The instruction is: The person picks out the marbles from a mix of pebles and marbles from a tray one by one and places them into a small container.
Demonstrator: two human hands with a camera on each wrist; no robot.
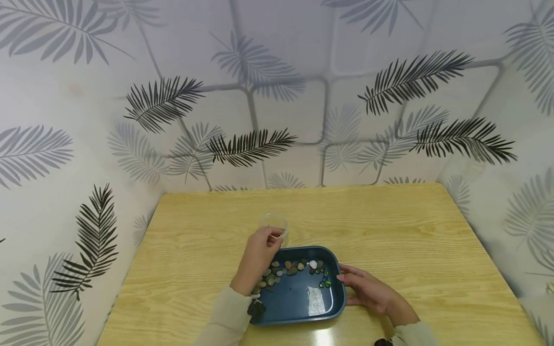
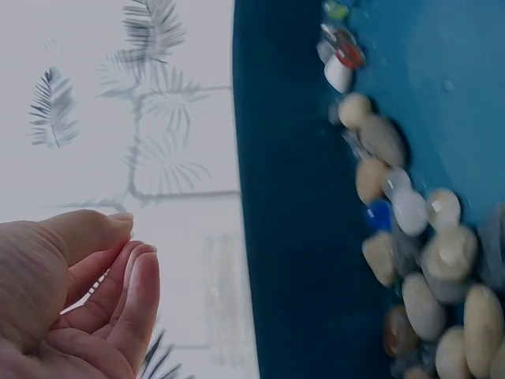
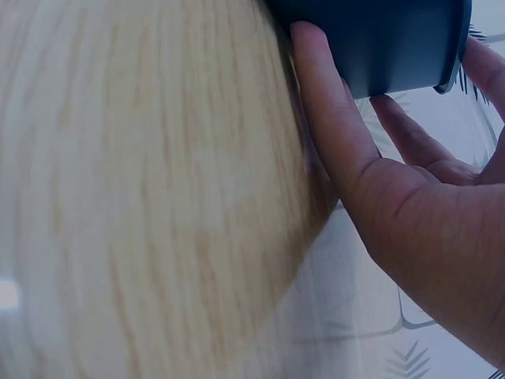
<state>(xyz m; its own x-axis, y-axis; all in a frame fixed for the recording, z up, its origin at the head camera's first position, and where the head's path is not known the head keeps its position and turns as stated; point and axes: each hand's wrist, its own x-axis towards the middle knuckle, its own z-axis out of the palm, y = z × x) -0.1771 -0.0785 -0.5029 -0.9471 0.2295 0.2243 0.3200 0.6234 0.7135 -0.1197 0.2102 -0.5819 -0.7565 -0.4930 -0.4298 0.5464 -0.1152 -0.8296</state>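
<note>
Wooden table (image 1: 389,226): left fingers (image 2: 140,288) narrowed, grip unclear, near clear cup (image 1: 273,220); right fingers (image 3: 330,106) spread against tray (image 1: 287,307).

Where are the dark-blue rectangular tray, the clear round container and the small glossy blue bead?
Dark-blue rectangular tray (image 1: 289,300), head view: bare floor.
Clear round container (image 1: 272,220), head view: upper wall.
Small glossy blue bead (image 2: 380,215), left wrist view: middle of its visible face.

From above, the head view is looking forward and down, showing the tray (image 1: 294,300) at six o'clock; much nearer, both wrist views are sharing it, left at three, right at one
</note>
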